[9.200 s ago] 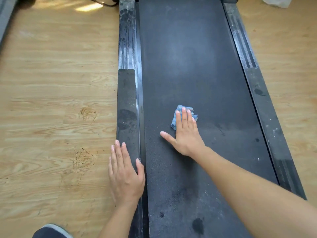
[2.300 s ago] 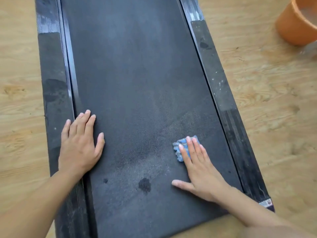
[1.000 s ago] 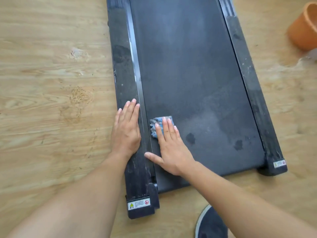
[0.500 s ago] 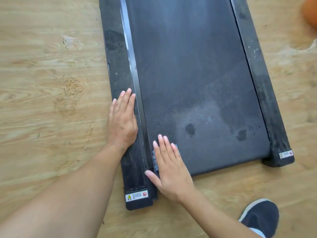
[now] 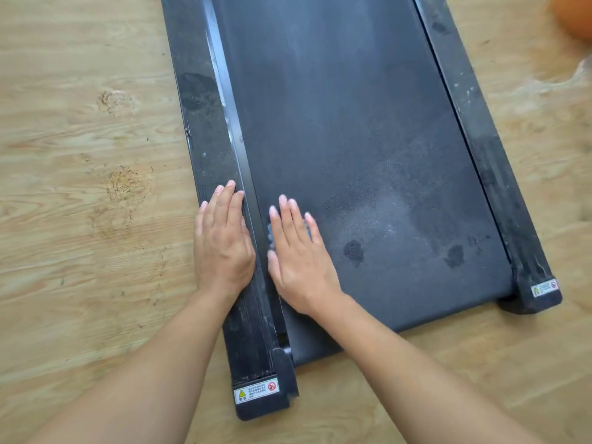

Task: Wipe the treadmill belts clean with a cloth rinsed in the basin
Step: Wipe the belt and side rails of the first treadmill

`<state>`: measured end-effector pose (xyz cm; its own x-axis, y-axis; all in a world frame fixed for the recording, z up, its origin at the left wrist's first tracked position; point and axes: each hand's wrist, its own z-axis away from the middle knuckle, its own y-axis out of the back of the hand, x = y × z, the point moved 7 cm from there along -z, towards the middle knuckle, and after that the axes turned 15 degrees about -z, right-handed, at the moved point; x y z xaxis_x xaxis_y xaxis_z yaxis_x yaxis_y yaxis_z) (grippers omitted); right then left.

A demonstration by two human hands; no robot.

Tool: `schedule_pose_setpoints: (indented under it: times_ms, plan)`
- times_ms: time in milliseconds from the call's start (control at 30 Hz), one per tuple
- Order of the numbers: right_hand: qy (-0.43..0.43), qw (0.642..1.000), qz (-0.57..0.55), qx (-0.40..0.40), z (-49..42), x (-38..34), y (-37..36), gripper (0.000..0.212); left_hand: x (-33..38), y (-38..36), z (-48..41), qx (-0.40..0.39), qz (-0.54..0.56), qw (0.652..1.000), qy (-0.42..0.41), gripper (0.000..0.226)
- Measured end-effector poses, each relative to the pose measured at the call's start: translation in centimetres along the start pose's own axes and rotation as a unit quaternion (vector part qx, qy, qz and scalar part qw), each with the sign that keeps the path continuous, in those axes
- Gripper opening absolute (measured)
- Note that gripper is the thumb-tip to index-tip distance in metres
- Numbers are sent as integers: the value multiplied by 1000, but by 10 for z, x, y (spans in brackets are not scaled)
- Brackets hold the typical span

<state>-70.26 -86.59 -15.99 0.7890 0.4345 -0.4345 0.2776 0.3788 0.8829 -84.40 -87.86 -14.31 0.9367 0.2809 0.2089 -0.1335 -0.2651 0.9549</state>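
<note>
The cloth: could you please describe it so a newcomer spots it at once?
Find the black belt; at its near left edge the right hand lies flat. The cloth is the bluish wad peeking out beneath it, paler than the belt.

The treadmill belt (image 5: 352, 123) runs between the left side rail (image 5: 198, 123) and the right side rail (image 5: 474, 123), on the floor (image 5: 80, 219). The left hand (image 5: 222, 245) lies flat on the left side rail. Just beside it, the right hand (image 5: 298, 257) lies on the belt, over the cloth (image 5: 270, 233). The basin (image 5: 576, 14) sits far right, behind.
</note>
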Motion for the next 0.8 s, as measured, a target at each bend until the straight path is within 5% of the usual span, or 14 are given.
schedule_pose_setpoints:
  times_ms: [167,567,800]
  plan:
    - [83,995,11,-62,135,-9,-25,71,1,2,0,1,-8,1000,2,48]
    - [-2,999,32,8,-92,45,40,69,5,3,-1,5,-42,999,2,49]
    - [15,999,11,-29,86,45,11,72,22,7,-2,-38,-54,996,64,58]
